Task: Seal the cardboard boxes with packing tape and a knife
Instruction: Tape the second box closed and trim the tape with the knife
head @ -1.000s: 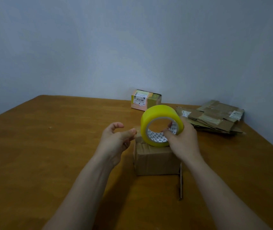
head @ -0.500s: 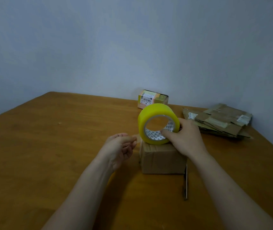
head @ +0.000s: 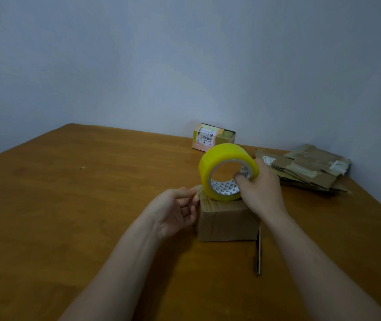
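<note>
Wall (head: pixel 184 54): plain, pale blue-grey, behind the far edges of the surface.
Surface (head: pixel 69 205): brown wood, carrying everything here.
Flattened cardboard (head: pixel 307 169): a loose pile at the far right by the wall; its white labels are too small to read.
Cardboard box (head: pixel 227 223): brown and closed, in the middle of the surface between the two hands.
Tape roll (head: pixel 224 156): yellow, standing on edge on top of the cardboard box; the white core carries a pattern of small dark triangles with no legible words.
Right hand (head: pixel 262 193): its grip is curled round the tape roll, thumb inside the core and fingers over the outer side.
Left hand (head: pixel 173 212): beside the box's left edge; its grip pinches the tape end (head: pixel 198 189) pulled off the roll.
Labelled box (head: pixel 212 138): small, at the far edge by the wall; white sticker with barcode and digits, not readable.
Knife (head: pixel 258 256): thin and dark, lying flat just beside the box's near right corner.
</note>
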